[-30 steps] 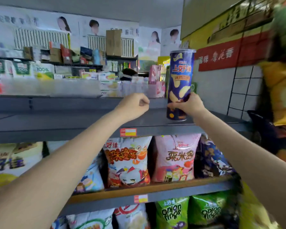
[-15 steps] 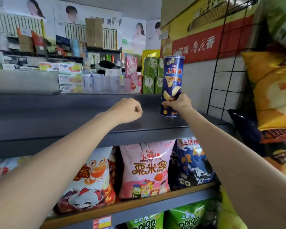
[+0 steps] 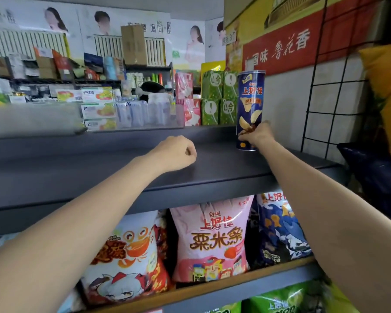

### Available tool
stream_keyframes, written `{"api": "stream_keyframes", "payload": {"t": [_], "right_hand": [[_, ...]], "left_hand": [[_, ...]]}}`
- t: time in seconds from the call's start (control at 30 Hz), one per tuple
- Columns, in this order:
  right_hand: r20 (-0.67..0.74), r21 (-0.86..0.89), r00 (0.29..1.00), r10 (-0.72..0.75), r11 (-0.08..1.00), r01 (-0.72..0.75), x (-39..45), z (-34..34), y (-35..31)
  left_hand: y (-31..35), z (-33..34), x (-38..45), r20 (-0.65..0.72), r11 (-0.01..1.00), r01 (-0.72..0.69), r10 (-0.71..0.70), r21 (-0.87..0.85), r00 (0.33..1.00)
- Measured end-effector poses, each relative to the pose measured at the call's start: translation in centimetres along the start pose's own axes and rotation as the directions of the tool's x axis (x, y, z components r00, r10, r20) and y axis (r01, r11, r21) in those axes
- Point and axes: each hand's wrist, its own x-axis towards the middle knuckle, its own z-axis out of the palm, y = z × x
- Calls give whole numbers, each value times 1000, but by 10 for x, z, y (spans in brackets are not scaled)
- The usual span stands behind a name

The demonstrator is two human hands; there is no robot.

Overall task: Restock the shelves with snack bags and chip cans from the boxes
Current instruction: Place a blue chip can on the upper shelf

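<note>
A tall dark-blue chip can (image 3: 250, 102) stands upright at the back right of the grey top shelf (image 3: 224, 168). My right hand (image 3: 256, 134) grips the can near its base. My left hand (image 3: 175, 153) is curled into a fist holding nothing, resting on or just above the shelf's middle. On the shelf below stand snack bags: a white and orange crab bag (image 3: 127, 256), a pink bag (image 3: 211, 240) and a dark-blue bag (image 3: 280, 229).
Green bags (image 3: 278, 300) fill the lowest shelf. A black wire grid (image 3: 332, 86) with yellow bags (image 3: 386, 73) hangs at the right. Green cartons (image 3: 219, 98) and pink cartons (image 3: 187, 109) stand behind the top shelf. The grey wall is just right of the can.
My right hand has carried the can further back and right and set it down on the top shelf. My left fist has stayed over the shelf's middle. The camera moved closer.
</note>
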Motion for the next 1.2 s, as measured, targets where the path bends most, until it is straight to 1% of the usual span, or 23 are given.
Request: {"api": "stream_keyframes", "payload": {"t": [0.07, 0.13, 0.23, 0.3, 0.37, 0.4, 0.43, 0.5, 0.53, 0.57, 0.6, 0.67, 0.73, 0.8, 0.83, 0.87, 0.9, 0.97, 1.0, 1.03, 1.1, 1.17, 1.2], "right_hand": [[-66, -103, 997, -51, 994, 44, -14, 1, -3], [-98, -208, 985, -144, 971, 121, -31, 1, -13], [-84, -246, 972, -218, 950, 192, -64, 1, -31], [-35, -203, 955, -294, 938, 281, -93, 2, -43], [-1, -136, 924, -383, 915, 380, -133, 3, -55], [-9, -76, 901, -433, 899, 431, -157, 6, -58], [-42, -1, 880, -474, 880, 474, -183, 9, -60], [-133, 158, 841, -524, 827, 540, -243, 23, -51], [-153, 210, 831, -534, 805, 556, -276, 35, -41], [-135, 240, 838, -529, 803, 546, -311, 49, -27], [-88, 250, 853, -515, 817, 519, -345, 67, -11], [66, 230, 886, -459, 871, 434, -411, 105, 26], [268, 169, 902, -338, 939, 301, -471, 146, 65], [449, 76, 861, -241, 970, 231, -529, 187, 105], [537, 36, 819, -201, 976, 216, -557, 206, 124], [621, -6, 770, -148, 981, 194, -585, 225, 143], [704, -67, 707, -72, 984, 166, -613, 243, 161], [824, -210, 555, 112, 971, 116, -663, 280, 203], [850, -292, 482, 212, 951, 98, -687, 299, 228], [854, -376, 419, 310, 923, 85, -709, 318, 253], [848, -472, 306, 433, 880, 63, -746, 357, 303], [810, -558, 243, 534, 829, 40, -779, 396, 354], [787, -596, 222, 575, 802, 35, -794, 416, 378]], "left_hand": [[-3, 2, -4, -4, 1000, 11, -11, -13, 1000], [-5, 2, -10, -18, 1000, 12, -13, -28, 1000], [-6, 0, -23, -52, 997, 9, -13, -78, 999], [-10, -6, -35, -116, 995, -7, -5, -103, 993], [-16, -12, -53, -230, 989, -61, 28, -135, 973], [-21, -15, -67, -313, 982, -111, 58, -155, 948], [-26, -16, -85, -416, 969, -183, 99, -167, 904], [-43, -13, -131, -590, 935, -318, 168, -159, 790], [-55, -5, -158, -628, 922, -352, 181, -159, 757], [-70, 10, -190, -630, 918, -359, 179, -170, 755], [-88, 30, -222, -597, 922, -338, 164, -191, 785], [-129, 76, -290, -460, 933, -248, 106, -262, 882], [-176, 129, -359, -275, 944, -76, -15, -320, 961], [-218, 182, -424, -57, 939, 130, -156, -317, 986], [-236, 205, -453, 62, 923, 227, -219, -311, 974], [-252, 226, -480, 182, 897, 329, -285, -296, 941], [-266, 247, -506, 300, 866, 423, -343, -267, 890], [-290, 288, -550, 482, 804, 569, -435, -171, 760], [-301, 307, -570, 547, 765, 633, -483, -116, 684], [-312, 327, -589, 586, 714, 696, -535, -71, 609], [-336, 369, -622, 629, 591, 806, -627, 1, 459], [-361, 418, -654, 651, 445, 894, -693, 47, 310], [-374, 443, -669, 662, 384, 921, -706, 61, 251]]}}
